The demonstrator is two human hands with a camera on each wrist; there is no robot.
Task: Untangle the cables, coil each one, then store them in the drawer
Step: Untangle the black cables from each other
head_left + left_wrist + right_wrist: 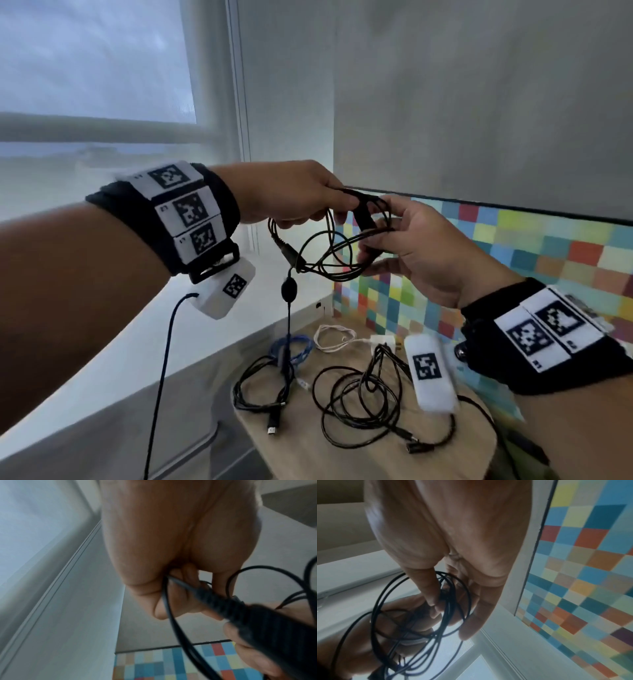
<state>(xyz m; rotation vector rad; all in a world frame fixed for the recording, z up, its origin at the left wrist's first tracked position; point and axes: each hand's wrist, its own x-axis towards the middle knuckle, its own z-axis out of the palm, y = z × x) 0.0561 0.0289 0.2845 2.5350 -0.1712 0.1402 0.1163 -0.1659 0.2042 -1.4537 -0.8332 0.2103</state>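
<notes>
Both hands are raised well above the table (472,455), in free air before the grey wall. The left hand (291,195) has its fingers (173,601) curled round one side of a coiled black cable (337,246), and the right hand (418,246) pinches the opposite side of the loops between thumb and fingers (431,596). One end of this cable hangs down from the coil, carrying an oval black bead (288,289), to the table below.

On the table, a small wooden top with a rounded near-left corner, lie a blue cable (301,346) and a white cable (334,337) with its white charger (383,342) at the far side. Two loose black cables (359,394) lie nearer, their plugs close to the near edge. The table's right side runs along a wall of coloured squares (534,250).
</notes>
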